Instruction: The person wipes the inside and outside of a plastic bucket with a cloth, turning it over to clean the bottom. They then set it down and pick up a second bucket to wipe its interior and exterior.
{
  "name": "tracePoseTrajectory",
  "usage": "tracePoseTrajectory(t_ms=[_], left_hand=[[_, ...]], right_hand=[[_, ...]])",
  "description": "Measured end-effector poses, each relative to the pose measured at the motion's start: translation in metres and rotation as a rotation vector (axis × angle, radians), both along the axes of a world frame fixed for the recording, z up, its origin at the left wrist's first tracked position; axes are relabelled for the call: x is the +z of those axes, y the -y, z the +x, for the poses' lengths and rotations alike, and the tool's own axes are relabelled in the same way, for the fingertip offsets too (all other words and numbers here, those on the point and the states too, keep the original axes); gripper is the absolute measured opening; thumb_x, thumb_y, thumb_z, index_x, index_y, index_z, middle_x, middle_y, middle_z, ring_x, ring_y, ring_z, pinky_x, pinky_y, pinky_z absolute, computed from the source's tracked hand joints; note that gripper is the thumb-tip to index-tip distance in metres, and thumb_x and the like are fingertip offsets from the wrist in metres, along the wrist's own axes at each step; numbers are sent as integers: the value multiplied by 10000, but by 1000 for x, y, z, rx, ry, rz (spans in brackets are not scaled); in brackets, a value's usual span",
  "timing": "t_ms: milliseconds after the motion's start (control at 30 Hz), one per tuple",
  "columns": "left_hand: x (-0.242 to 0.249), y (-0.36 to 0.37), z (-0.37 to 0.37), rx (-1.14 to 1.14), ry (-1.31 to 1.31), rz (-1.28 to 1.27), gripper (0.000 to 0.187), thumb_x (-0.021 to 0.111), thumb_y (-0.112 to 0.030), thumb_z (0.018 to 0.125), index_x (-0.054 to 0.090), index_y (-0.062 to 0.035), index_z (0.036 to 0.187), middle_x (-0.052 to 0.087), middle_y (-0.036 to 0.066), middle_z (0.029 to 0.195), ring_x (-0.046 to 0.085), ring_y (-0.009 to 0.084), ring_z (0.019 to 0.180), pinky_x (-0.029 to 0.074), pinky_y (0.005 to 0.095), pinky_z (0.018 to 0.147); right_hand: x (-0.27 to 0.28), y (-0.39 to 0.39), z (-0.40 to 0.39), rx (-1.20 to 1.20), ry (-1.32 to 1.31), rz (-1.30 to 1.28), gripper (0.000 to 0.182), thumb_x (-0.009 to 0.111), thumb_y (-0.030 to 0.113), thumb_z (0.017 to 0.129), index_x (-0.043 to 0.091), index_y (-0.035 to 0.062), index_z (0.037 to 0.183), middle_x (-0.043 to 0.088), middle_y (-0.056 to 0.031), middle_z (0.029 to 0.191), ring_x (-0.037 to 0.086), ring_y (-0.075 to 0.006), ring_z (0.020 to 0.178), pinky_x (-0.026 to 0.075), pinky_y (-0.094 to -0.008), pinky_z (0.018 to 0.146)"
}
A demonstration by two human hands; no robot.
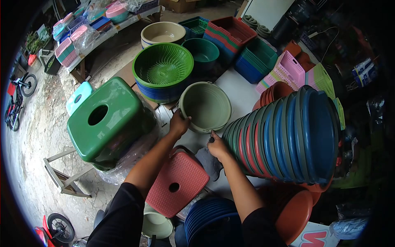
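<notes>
The left hand [179, 124] is closed on the near-left rim of a sage-green plastic basin [205, 107], fingers curled over the edge. The basin stands tilted on its edge on the white table [240, 92], its mouth facing the person. The right hand [217, 146] sits at the basin's lower rim, just above a grey cloth [209, 162]; whether it pinches the rim, the cloth, or a small dark item cannot be told.

Hazards observed:
- The basin rests on its rim under a one-sided hold. If the left hand loosens, it is judged likely to roll or drop flat toward the near table edge.
- A long stack of nested blue and red basins [288, 133] lies on its side, just beside the right forearm. A knock from the elbow could roll it or start the nested pieces sliding apart.
- The green perforated basket [163, 68] sits atop blue bowls immediately behind the basin; a push backward could shift that pile.
- The pink perforated stool [177, 183] crowds the space beneath both wrists and limits withdrawal.
</notes>
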State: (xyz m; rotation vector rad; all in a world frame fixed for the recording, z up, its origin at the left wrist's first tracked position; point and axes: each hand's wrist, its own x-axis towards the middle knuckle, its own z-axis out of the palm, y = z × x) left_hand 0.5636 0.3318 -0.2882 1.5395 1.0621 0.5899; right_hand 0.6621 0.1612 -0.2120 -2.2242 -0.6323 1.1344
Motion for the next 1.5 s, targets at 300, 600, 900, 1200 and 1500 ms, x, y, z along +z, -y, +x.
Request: tracePoseTrajectory(t_ms=[300,600,900,1200,1500], left_hand=[[7,9,-1,41,-219,286,451,718,-158,799,595,18,1196,679,235,983,675,337,909,503,410,815],[25,13,-12,68,-162,286,440,688,-163,803,572,13,1189,661,248,957,633,407,891,479,468,808],[34,10,-18,-89,-227,250,479,640,-151,846,490,25,1265,646,293,936,618,444,910,478,470,824],[117,57,-96,-211,163,-23,554,604,-246,945,408,18,1391,560,220,1281,581,270,1122,475,359,919],[164,194,-257,-70,490,58,435,565,-291,975,479,17,1270,590,138,1124,562,173,1016,454,311,896]], right_hand=[[-9,-4,0,23,63,-11,665,574,76,864,329,104,1482,472,-198,1419,493,-293,1280,373,-318,1046],[-22,-5,-4,77,186,-24,607,595,109,853,420,97,1435,552,-198,1335,565,-296,1198,418,-321,998],[-24,0,-4,119,307,11,634,650,275,840,444,56,1399,595,-231,1231,576,-361,1143,449,-394,977],[98,14,-53,361,416,299,474,715,296,839,608,-24,1172,648,-230,1110,629,-341,1053,480,-382,913],[171,72,-187,270,76,444,447,634,359,916,627,-45,1106,686,-177,1016,665,-256,941,491,-366,843]])
